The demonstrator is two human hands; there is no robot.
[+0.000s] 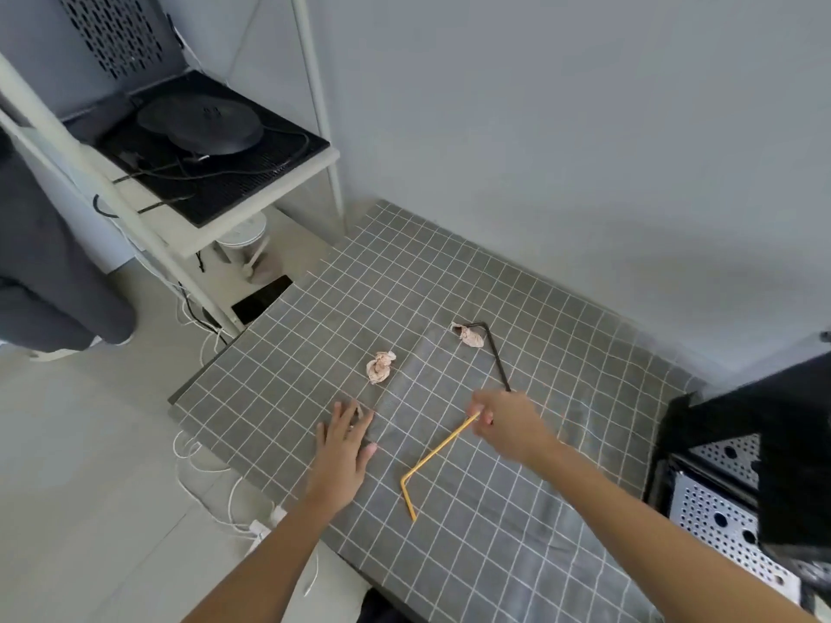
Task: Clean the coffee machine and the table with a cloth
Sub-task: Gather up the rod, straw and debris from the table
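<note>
right hand [506, 422] reaches out over the middle of the counter [562, 317] and pinches the far end of a bent yellow straw [438, 451] between curled fingers; the rest of the straw runs back toward the near side, kinks, and its short leg lies on the checked grey cloth [494, 510] that covers the counter. left hand [344, 447] lies flat and relaxed on that cloth near the counter's left edge, fingers straight and spread, holding nothing.

just beyond the right hand a bent black straw [497, 357] lies on the cloth, its far end hooking left beside a crumpled pinkish paper wad [470, 335]. a second crumpled paper wad [381, 366] sits left of it, a little beyond the left hand's fingertips.

at the right edge stands the black coffee machine [773, 420], only partly in frame, with a perforated metal drip tray [719, 514] at its base.

far left, a white rack shelf [270, 191] carries a black mat with a round black device [202, 123] and cables. white cords [202, 460] trail on the floor beside the counter.
</note>
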